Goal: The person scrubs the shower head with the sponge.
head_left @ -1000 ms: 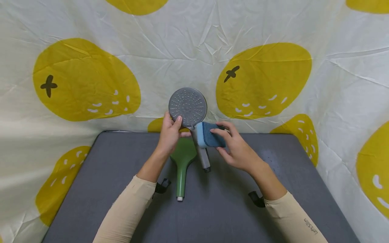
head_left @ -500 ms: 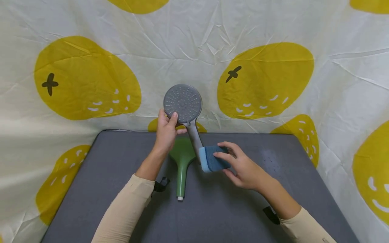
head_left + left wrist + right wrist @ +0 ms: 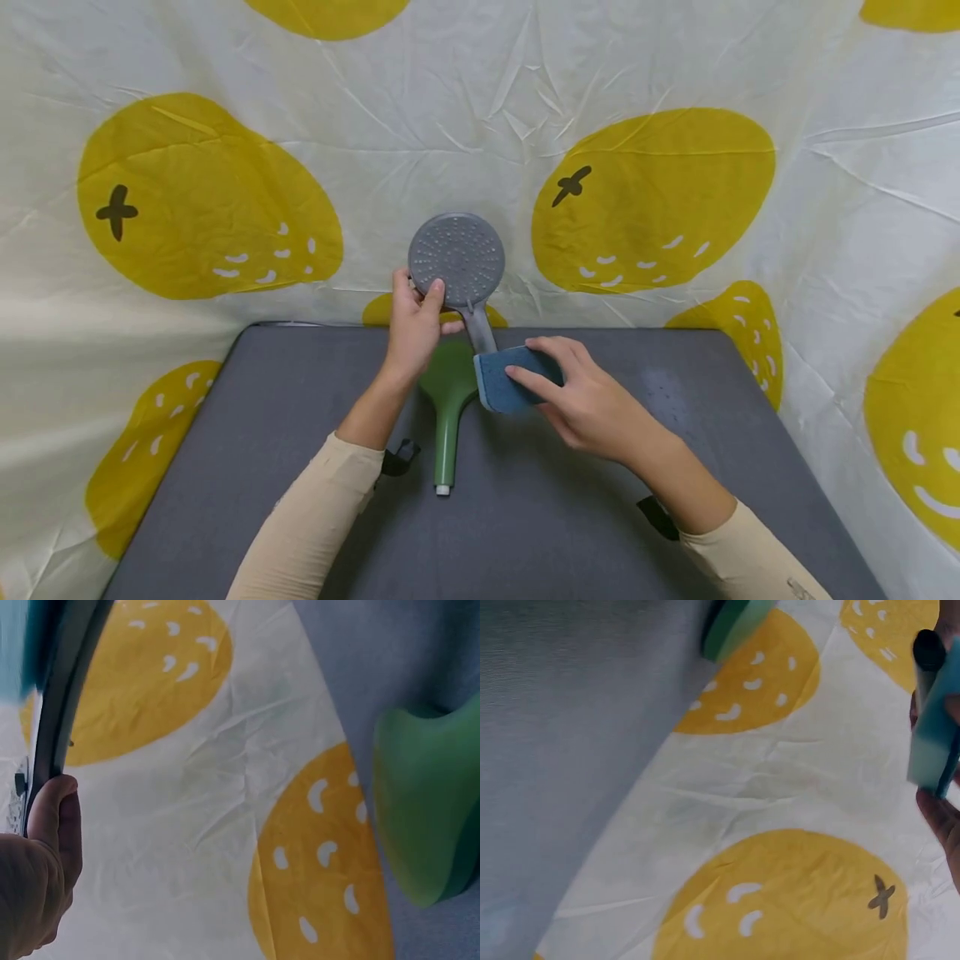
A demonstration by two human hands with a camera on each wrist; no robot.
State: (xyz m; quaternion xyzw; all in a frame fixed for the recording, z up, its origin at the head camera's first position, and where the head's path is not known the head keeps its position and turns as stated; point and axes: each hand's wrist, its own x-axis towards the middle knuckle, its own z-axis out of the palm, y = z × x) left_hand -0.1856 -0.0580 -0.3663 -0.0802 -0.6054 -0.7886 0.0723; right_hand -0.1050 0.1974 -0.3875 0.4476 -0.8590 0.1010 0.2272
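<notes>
A grey shower head (image 3: 457, 257), its nozzle face toward me, is held up above the table. My left hand (image 3: 409, 340) grips it by the lower left rim of the round face, thumb in front. In my right hand (image 3: 600, 404) a blue sponge (image 3: 504, 387) is pinched between thumb and fingers. The sponge lies against the handle and hides its lower part in the head view; in the right wrist view, the handle's dark end shows beside the sponge (image 3: 932, 742). Below them, a green shower head (image 3: 447, 417) lies on the table, its handle toward me.
The dark grey table (image 3: 300, 467) reaches back to a white curtain (image 3: 450, 108) printed with yellow fruit, which also hangs at both sides. Small damp-looking marks show on the table's right part. Black straps (image 3: 401, 457) are at the wrists.
My right hand has moved the sponge from the handle's top down toward its lower end, then slightly up and left. The grey shower head shifted a little left, then slightly back.
</notes>
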